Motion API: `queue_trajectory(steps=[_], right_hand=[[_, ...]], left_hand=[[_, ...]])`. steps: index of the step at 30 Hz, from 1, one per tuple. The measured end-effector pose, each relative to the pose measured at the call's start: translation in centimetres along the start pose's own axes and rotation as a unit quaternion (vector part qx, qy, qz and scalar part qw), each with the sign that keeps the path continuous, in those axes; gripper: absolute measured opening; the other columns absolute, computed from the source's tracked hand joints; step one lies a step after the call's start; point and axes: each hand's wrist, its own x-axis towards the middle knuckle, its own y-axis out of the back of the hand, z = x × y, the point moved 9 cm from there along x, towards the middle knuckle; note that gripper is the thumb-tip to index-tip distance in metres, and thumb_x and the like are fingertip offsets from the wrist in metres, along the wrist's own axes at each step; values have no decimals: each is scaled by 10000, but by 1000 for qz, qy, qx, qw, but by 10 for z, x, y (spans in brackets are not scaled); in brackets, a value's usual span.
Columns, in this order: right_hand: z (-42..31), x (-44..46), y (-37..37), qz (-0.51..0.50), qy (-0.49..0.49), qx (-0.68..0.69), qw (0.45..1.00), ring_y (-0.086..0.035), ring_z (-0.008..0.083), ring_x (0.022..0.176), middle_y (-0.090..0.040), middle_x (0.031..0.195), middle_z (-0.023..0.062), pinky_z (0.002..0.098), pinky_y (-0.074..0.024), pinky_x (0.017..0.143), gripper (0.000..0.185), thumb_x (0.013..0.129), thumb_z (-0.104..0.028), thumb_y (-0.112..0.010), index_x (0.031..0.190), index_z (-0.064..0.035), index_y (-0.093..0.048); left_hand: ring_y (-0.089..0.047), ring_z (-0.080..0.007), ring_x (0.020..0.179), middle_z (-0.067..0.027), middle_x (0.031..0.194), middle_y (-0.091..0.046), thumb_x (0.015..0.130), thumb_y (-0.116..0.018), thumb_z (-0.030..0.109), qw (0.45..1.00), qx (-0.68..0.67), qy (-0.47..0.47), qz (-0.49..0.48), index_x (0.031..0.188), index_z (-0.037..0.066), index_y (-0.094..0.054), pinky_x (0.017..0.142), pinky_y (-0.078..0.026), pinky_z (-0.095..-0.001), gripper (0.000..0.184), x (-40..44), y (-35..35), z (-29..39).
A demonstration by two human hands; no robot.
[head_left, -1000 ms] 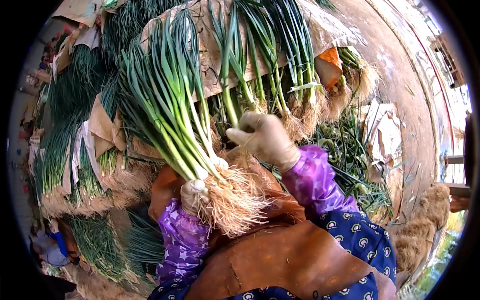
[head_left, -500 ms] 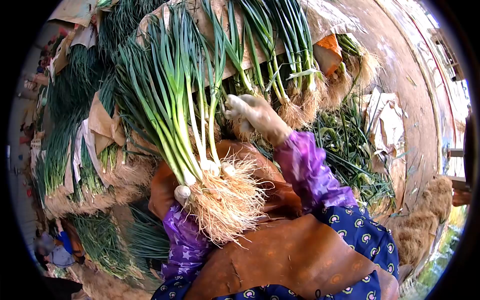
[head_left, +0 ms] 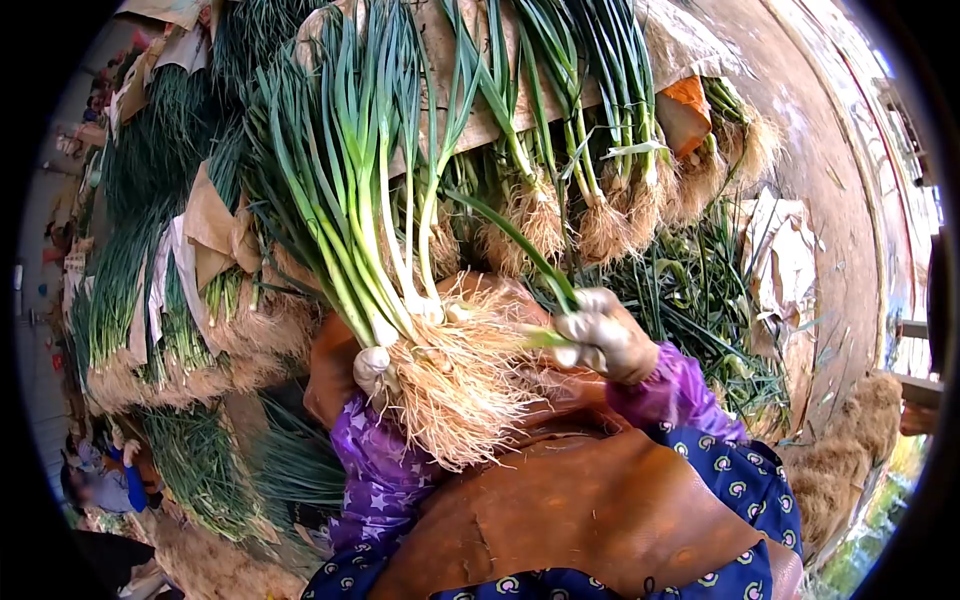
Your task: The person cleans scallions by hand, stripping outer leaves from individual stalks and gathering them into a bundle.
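Observation:
A bunch of long green onions point(head_left: 350, 210) with white stems slants up and away, its tangled pale roots point(head_left: 460, 385) above the brown apron point(head_left: 570, 500). My left hand point(head_left: 372, 368) is at the bunch's lower left end; its gloved fingers are mostly hidden by stems and roots. To the right of the roots, my gloved right hand point(head_left: 603, 338) is closed round a loose green leaf point(head_left: 525, 243). The leaf reaches up and left from the fist, and a pale, blurred end sticks out to the left.
More rooted onions point(head_left: 600, 215) lie beyond the bunch, partly over brown paper point(head_left: 480, 110). Loose leaves point(head_left: 700, 310) are heaped at the right beside crumpled paper point(head_left: 780, 260). Further bundles point(head_left: 180, 310) fill the left side. Another person point(head_left: 105, 480) is at the lower left.
My right hand has moved away from the bunch's stems, down and to the right, and now has a green leaf in its grip. The bunch stands more upright than a second ago.

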Motion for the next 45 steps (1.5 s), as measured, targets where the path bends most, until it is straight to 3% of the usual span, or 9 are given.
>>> queue_trajectory(steps=[3, 6, 11, 16, 18, 22, 26, 34, 45], right_hand=[[31, -47, 61, 0, -211, -279, 937, -570, 117, 521, -616, 637, 54, 262, -458, 463, 239, 754, -237, -685, 792, -14, -608], [15, -50, 128, 173, -234, -789, 541, -649, 197, 659, -673, 801, 113, 352, -509, 570, 455, 747, -284, -717, 1087, -18, -573], [-25, 41, -28, -139, 34, -246, 959, -388, 320, 1251, -382, 1367, 190, 475, -389, 994, 672, 882, -324, -555, 1412, -79, -223], [44, 51, 13, -64, -129, -468, 872, -651, 208, 688, -689, 845, 57, 351, -515, 646, 393, 884, -446, -502, 1002, -108, -664], [7, 41, 37, -15, -151, -742, 653, -645, 268, 600, -642, 701, 120, 384, -516, 587, 312, 827, -332, -598, 856, -24, -641], [-68, 55, 18, 188, 86, -694, 690, -630, 217, 583, -632, 624, 79, 380, -511, 544, 288, 778, -311, -678, 892, -48, -644], [-64, 163, 95, 167, -159, -752, 617, -633, 242, 652, -634, 662, 139, 366, -520, 597, 346, 761, -308, -697, 930, -8, -667], [-49, 107, 33, 42, -5, -127, 991, -597, 128, 544, -661, 825, 129, 277, -526, 519, 180, 861, -162, -582, 947, -7, -613], [7, 64, -15, -133, 0, -387, 912, -629, 200, 877, -656, 967, 173, 309, -481, 822, 505, 896, -447, -518, 1131, -4, -580]], left_hand=[[-629, -227, 876, -205, 1072, -580, 814, -576, 109, 1000, 1, 25, -10, 1264, -74, -388, 700, -526, -301, 521, -3, -2, -9], [-631, -224, 870, -206, 1067, -581, 817, -571, 108, 998, 2, 54, -26, 1271, -72, -378, 686, -530, -295, 525, -6, -10, -17], [-635, -219, 862, -207, 1060, -581, 823, -563, 107, 995, 13, 86, -47, 1284, -69, -363, 662, -538, -283, 533, -8, -23, -25], [-639, -213, 853, -209, 1052, -582, 828, -556, 105, 997, 10, 53, -49, 1297, -67, -347, 639, -545, -272, 541, -4, -17, -6], [-640, -211, 850, -209, 1049, -583, 831, -552, 104, 998, 5, 45, -51, 1303, -65, -341, 629, -548, -267, 544, 2, -12, 2], [-643, -207, 843, -210, 1042, -583, 835, -546, 103, 990, -44, 96, -94, 1313, -63, -328, 611, -555, -258, 551, 3, -6, -7], [-504, -369, 1101, -261, 1263, -450, 846, -496, 338, 991, -24, 123, 46, 1306, -50, -357, 928, -436, -467, 618, -2, -25, -25], [-512, -367, 1089, -251, 1243, -465, 834, -516, 334, 996, -18, 82, -3, 1294, -50, -369, 922, -440, -472, 617, 7, -26, -28], [-522, -365, 1072, -238, 1215, -485, 818, -544, 327, 999, -22, 25, -9, 1276, -51, -385, 913, -445, -478, 615, 8, -27, -12]])
